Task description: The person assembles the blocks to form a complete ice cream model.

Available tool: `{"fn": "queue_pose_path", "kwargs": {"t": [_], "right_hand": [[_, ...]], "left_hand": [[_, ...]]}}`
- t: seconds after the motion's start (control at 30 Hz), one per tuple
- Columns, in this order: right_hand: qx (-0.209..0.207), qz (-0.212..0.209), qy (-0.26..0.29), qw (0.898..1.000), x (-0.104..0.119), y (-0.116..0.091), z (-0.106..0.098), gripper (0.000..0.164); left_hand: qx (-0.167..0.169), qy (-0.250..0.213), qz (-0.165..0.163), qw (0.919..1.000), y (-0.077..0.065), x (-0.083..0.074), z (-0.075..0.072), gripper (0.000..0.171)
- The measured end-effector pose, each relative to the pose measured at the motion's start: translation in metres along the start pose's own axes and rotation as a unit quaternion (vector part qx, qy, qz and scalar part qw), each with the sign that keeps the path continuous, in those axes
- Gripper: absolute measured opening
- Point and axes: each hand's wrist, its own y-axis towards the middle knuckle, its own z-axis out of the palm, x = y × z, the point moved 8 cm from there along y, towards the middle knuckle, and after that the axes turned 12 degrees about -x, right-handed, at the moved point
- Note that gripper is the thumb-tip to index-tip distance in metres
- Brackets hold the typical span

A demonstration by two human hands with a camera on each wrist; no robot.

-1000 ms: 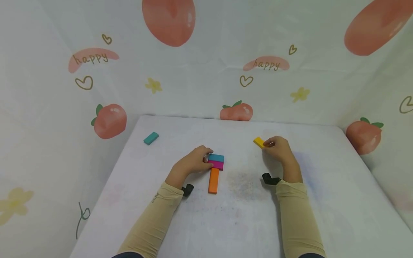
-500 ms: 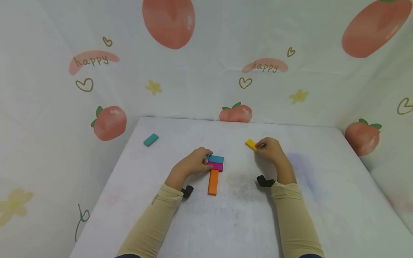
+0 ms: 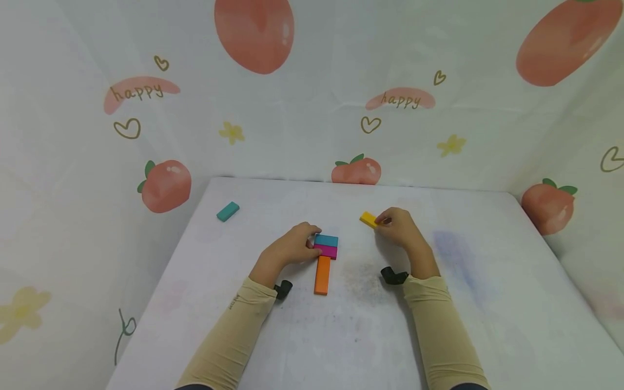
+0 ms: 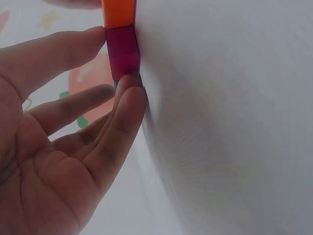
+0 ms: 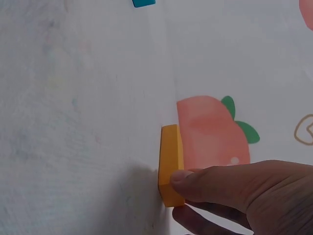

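In the head view, a blue block and a magenta block lie side by side, touching. An orange block meets the magenta one's near side at a right angle, forming a T. My left hand holds the blue and magenta pair at its left end, thumb by the magenta block and fingers at the blue one. My right hand pinches a yellow block by its right end. In the right wrist view the thumb lies on the yellow block; its underside is hidden.
A teal block lies alone toward the far left of the white table. A white cloth printed with peaches stands along the back and sides. Black wrist cameras jut from both sleeves.
My right hand has moved left across the far part of the table with the yellow block, closer to the T of blocks. The left hand and the other blocks have stayed in place.
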Motion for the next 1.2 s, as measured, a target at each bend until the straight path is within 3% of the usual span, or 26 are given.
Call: {"fn": "queue_pose_path", "kwargs": {"t": [0.8,1.2], "right_hand": [[0.038,-0.044,-0.007,0.998,0.048,-0.007,0.039,0.018],[0.061,-0.086,-0.008,0.994,0.070,-0.012,0.054,0.015]], "left_hand": [[-0.006,0.022,0.001,0.9997,0.001,-0.002,0.000,0.065],[-0.009,-0.003,0.018,0.9998,0.003,-0.003,0.001,0.064]]}}
